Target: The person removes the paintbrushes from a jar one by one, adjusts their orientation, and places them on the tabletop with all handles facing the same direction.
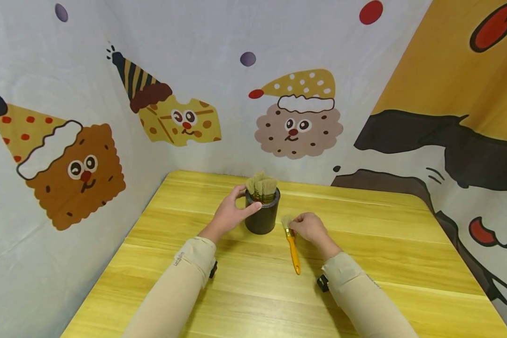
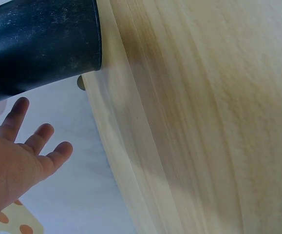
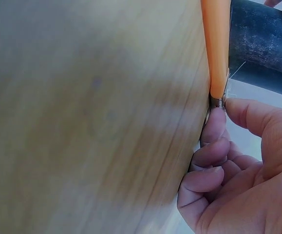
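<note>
A dark cylindrical cup (image 1: 260,220) stands upright on the table, holding several bristle brushes (image 1: 263,188) with their pale bristles up. My left hand (image 1: 233,212) is at the cup's left side, thumb across the front near the rim. Its other fingers (image 2: 44,130) are spread beside the dark cup wall (image 2: 43,46) in the left wrist view. Right of the cup, a paintbrush (image 1: 293,251) with an orange handle lies with its bristles toward the back. My right hand (image 1: 311,227) pinches it near the metal ferrule, between thumb and index finger; the remaining fingers curl against the tabletop.
The yellow wood-grain table (image 1: 253,295) reaches back to a white fabric backdrop (image 1: 232,159) printed with cartoon food figures. The backdrop also rises along the left side, and a large printed figure (image 1: 426,155) covers the right. Both forearms wear beige sleeves (image 1: 359,286).
</note>
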Motion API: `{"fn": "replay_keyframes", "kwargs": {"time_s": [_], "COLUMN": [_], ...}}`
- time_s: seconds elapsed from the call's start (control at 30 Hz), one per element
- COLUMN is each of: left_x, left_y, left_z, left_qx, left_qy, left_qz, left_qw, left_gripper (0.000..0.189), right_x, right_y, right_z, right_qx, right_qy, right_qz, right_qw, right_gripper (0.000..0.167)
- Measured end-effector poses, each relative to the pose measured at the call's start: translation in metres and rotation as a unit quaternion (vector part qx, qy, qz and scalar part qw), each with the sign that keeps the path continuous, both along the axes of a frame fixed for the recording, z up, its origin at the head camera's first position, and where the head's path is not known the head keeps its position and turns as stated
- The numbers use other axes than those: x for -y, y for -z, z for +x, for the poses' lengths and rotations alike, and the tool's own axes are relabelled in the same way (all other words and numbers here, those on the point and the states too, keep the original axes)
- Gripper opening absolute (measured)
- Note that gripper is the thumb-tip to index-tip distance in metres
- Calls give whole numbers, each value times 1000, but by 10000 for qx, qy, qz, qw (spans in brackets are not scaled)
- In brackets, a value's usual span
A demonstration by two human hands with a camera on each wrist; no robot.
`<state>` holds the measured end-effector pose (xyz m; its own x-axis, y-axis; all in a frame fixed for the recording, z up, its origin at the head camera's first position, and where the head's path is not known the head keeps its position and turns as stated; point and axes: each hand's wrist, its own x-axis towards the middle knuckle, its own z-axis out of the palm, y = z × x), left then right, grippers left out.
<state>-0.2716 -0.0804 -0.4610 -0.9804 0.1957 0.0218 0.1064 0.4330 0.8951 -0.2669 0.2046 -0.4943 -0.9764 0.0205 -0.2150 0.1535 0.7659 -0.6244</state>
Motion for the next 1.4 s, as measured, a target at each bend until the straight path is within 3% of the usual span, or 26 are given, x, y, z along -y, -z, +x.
{"fn": "replay_keyframes", "kwargs": {"time_s": [0.4,1.4], "left_x": [1,0], "left_y": [-1,-2], "left_z": [1,3], "left_qx": [47,80], "left_qy": [8,2], "left_qz": [10,32], "left_qw": [10000,10000], "left_gripper": [95,88], "right_x": [0,-3], "right_y": [-4,-11], "right_z": [4,7], "right_qx": [19,-170], "right_qy": [-90,-115], "right_qz": [-290,-273], "right_qw": [9995,9994], "right_gripper": [24,28]}}
